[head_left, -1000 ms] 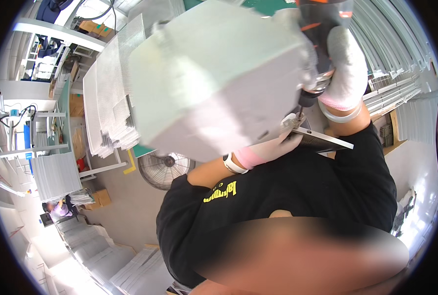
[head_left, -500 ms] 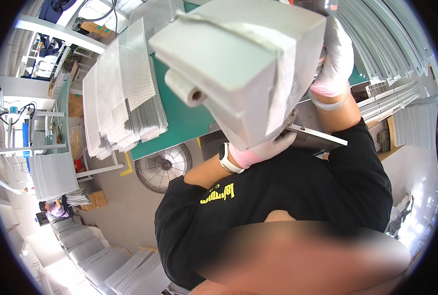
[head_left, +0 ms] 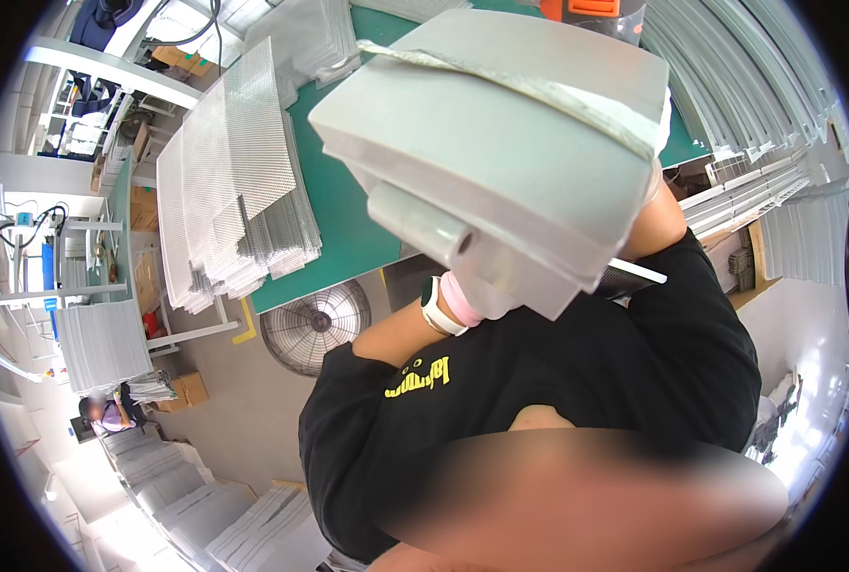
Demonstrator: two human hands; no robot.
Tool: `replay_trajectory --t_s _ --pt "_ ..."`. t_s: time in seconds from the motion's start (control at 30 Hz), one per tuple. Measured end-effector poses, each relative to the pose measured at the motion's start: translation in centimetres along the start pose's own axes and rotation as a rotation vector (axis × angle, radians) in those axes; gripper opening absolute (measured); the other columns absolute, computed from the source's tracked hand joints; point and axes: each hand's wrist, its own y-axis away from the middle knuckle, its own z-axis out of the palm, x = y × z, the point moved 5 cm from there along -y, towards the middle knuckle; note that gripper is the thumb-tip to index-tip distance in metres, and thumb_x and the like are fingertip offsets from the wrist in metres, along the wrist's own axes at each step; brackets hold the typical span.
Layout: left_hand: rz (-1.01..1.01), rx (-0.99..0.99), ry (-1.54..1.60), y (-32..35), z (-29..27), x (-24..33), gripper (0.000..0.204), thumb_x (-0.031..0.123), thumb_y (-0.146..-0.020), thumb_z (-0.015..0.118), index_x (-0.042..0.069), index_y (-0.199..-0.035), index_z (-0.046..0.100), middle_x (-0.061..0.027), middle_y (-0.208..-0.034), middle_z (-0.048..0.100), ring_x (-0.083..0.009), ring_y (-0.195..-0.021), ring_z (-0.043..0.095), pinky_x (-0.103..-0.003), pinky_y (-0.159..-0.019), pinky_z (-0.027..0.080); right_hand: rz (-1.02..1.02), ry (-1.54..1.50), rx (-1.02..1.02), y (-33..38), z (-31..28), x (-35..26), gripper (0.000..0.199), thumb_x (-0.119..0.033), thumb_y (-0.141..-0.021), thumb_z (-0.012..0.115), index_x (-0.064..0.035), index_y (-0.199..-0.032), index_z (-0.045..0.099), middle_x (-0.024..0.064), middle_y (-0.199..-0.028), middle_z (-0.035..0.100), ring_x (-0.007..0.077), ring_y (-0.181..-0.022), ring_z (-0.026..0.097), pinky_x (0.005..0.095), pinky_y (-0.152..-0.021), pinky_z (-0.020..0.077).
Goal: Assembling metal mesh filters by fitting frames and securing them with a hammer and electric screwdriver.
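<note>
A large grey plastic housing [head_left: 501, 124] with a tube-shaped lug and a pale strap across it fills the upper middle, close to the camera. It covers most of both hands. My left hand [head_left: 464, 301], in a white glove with a pink cuff, reaches behind its lower edge; the fingers are hidden. Of my gloved right hand [head_left: 667, 116] only a sliver shows past the housing's right side, fingers out of sight. Between my forearms, a dark panel with a white edge [head_left: 639, 272] sticks out from below the housing. An orange-and-black object [head_left: 593, 8] shows at the top edge.
Stacked mesh panels [head_left: 224, 181] lie on a green-topped table [head_left: 334, 191] at left. A round caged fan [head_left: 318, 326] stands on the floor beyond the table edge. Racks of long grey strips [head_left: 748, 76] rise at right. Another person [head_left: 110, 415] is far off at lower left.
The grey housing has shifted right and down and turned, now covering more of both hands. The orange object has come into sight at the top. My left forearm has barely moved.
</note>
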Motion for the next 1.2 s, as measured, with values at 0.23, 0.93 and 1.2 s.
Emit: replay_trajectory --t_s 0.23,0.93,1.2 --pt "0.174 -0.089 -0.111 -0.5 1.0 0.5 0.036 0.024 -0.078 0.08 0.004 -0.106 0.07 -0.0081 -0.081 0.063 -0.0236 -0.071 0.064 -0.036 -0.062 0.049 0.29 0.147 0.835 4.1 -0.9 -6.7 0.064 -0.049 -0.091 0.069 0.0004 -0.127 0.05 0.0052 -0.086 0.058 0.0148 -0.075 0.057 0.0254 -0.068 0.0463" --pt "0.152 -0.027 -0.075 -4.4 -1.7 3.6 0.041 0.019 -0.068 0.084 0.009 -0.106 0.073 -0.0033 -0.086 0.064 -0.0228 -0.072 0.059 -0.036 -0.066 0.047 0.331 0.069 0.7 0.9 -1.1 -6.5 0.067 -0.04 -0.093 0.069 0.0013 -0.139 0.044 0.0085 -0.096 0.064 0.0121 -0.075 0.062 0.0216 -0.063 0.0471" --pt "0.183 -0.034 -0.188 -4.5 -1.3 4.5 0.037 0.02 -0.067 0.083 0.011 -0.102 0.074 -0.0022 -0.084 0.064 -0.0223 -0.071 0.06 -0.037 -0.065 0.047 0.322 0.092 0.43 1.3 -2.0 -4.9 0.045 -0.034 -0.099 0.06 -0.0027 -0.129 0.051 0.0076 -0.088 0.061 0.0117 -0.068 0.057 0.0237 -0.059 0.047"
